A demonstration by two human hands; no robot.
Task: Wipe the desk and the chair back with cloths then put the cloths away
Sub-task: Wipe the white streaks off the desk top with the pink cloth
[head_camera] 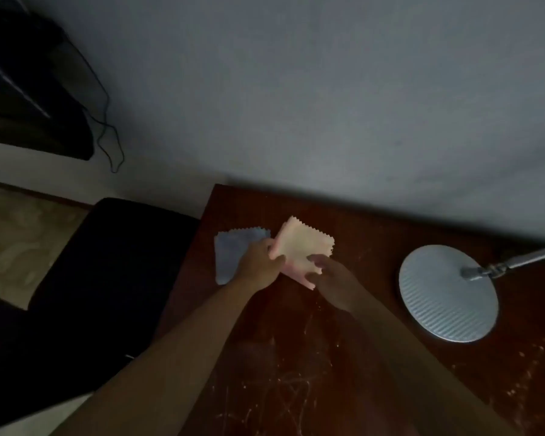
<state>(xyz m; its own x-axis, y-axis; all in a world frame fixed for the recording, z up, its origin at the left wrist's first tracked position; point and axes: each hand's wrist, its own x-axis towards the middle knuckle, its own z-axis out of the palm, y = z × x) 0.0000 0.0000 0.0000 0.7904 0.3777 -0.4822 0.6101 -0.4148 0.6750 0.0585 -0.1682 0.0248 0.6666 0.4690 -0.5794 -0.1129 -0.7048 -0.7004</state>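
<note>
On the scratched wooden bench point(328, 357), both hands, left hand point(258, 265) and right hand point(331, 278), pinch the pink cloth point(306, 243); the blue cloth point(230, 256) lies just left, nearest the left.

A dim room in a home, set up as a small study corner. A scratched reddish wooden desk point(343, 357) stands against a plain grey wall point(296, 89). Left of the desk sits a dark chair point(107, 278) (upholstered, by its look) on patterned flooring point(19, 240); on the desk's right side rests a round lamp base point(447, 294).
</note>
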